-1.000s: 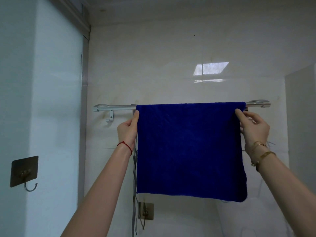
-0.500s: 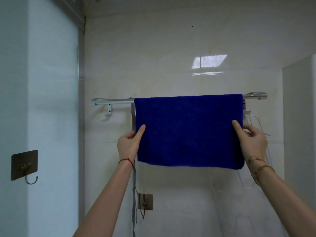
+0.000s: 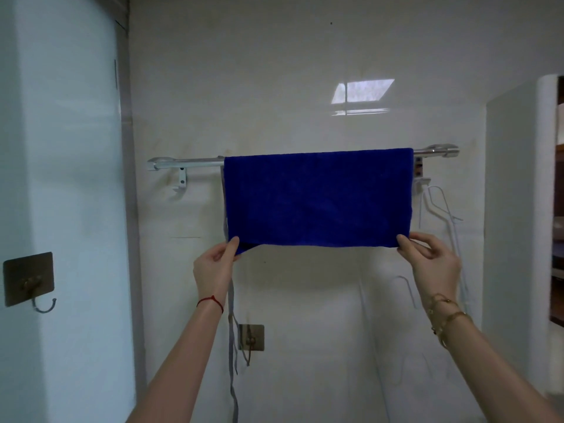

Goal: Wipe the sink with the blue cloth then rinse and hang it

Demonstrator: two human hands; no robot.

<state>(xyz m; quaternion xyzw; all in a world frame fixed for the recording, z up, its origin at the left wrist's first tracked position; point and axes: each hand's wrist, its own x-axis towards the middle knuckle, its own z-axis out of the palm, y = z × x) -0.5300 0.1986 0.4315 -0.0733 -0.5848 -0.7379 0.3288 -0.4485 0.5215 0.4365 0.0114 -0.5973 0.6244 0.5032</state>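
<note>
Cloth (image 3: 317, 198) draped over rail (image 3: 189, 162) on wall, left hand (image 3: 213, 267) pinching its bottom left corner, right hand (image 3: 433, 264) pinching its bottom right corner, hook (image 3: 29, 280) at left wall.

The blue cloth (image 3: 317, 198) hangs folded over the metal rail (image 3: 189, 163), flat and smooth, lower corners in my grip.

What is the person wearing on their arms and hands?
Both forearms are bare, with no sleeves showing. The left hand has a thin red string tied round its wrist. The right hand has thin gold bracelets on its wrist, more than one. No gloves, and no rings that I can make out.
</note>
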